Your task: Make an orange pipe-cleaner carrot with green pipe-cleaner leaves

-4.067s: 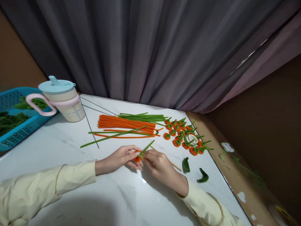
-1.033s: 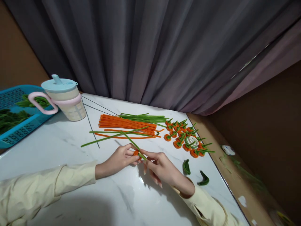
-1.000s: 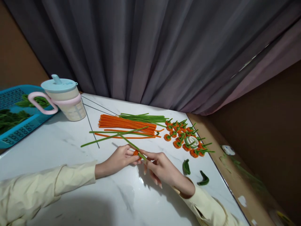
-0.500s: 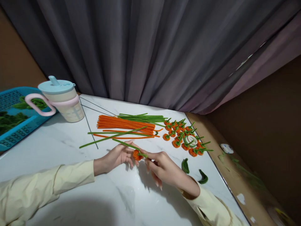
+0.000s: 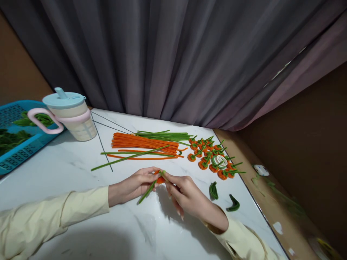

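Near the desk's [image 5: 81, 173] front edge, your left hand [image 5: 134, 185] and right hand [image 5: 187, 193] both pinch, seemingly, one orange coil [image 5: 159, 178] with its green stem [image 5: 148, 191] slanting leftward.

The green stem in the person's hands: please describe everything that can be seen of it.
The green stem is a thin, fuzzy strip, like a pipe cleaner. It is straight and slants down toward the left, just above the marble table. Its upper end meets a small orange coil, where the left hand and the right hand pinch it with their fingertips. Its lower end sticks out free below the left hand's fingers. Whether that end touches the table cannot be told.
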The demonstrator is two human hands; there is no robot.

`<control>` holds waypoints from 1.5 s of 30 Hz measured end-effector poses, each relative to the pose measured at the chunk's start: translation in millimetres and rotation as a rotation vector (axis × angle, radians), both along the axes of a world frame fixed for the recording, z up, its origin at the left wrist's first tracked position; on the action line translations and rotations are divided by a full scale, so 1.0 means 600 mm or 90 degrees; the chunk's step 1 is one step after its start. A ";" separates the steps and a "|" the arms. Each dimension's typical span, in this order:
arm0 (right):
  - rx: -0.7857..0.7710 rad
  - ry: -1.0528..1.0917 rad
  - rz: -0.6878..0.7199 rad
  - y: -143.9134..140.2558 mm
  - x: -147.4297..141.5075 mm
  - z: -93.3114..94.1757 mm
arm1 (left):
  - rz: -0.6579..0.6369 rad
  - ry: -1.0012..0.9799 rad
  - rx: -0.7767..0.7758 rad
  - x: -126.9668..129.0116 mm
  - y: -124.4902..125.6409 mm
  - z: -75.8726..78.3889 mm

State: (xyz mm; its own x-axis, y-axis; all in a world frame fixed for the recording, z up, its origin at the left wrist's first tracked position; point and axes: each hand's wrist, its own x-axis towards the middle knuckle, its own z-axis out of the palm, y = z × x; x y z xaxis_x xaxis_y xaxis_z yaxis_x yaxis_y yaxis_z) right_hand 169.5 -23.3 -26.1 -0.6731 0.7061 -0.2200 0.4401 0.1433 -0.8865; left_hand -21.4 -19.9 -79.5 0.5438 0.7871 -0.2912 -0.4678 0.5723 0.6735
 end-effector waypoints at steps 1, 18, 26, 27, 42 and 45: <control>0.003 0.006 -0.004 -0.001 -0.001 -0.001 | 0.010 -0.012 -0.018 0.002 -0.002 0.001; -0.197 0.100 -0.149 -0.004 -0.013 -0.009 | 0.053 0.172 0.096 0.011 -0.019 0.018; -0.033 -0.007 -0.056 -0.002 -0.008 -0.005 | 0.046 0.138 0.063 0.003 -0.012 0.013; 0.021 -0.030 -0.030 -0.002 -0.006 -0.006 | 0.040 0.135 0.060 0.002 -0.011 0.012; 0.325 -0.168 0.102 -0.006 0.006 -0.005 | -0.024 0.120 0.027 0.002 -0.005 -0.001; 0.333 -0.172 0.103 -0.004 0.007 -0.007 | -0.027 0.121 0.037 0.002 -0.007 0.000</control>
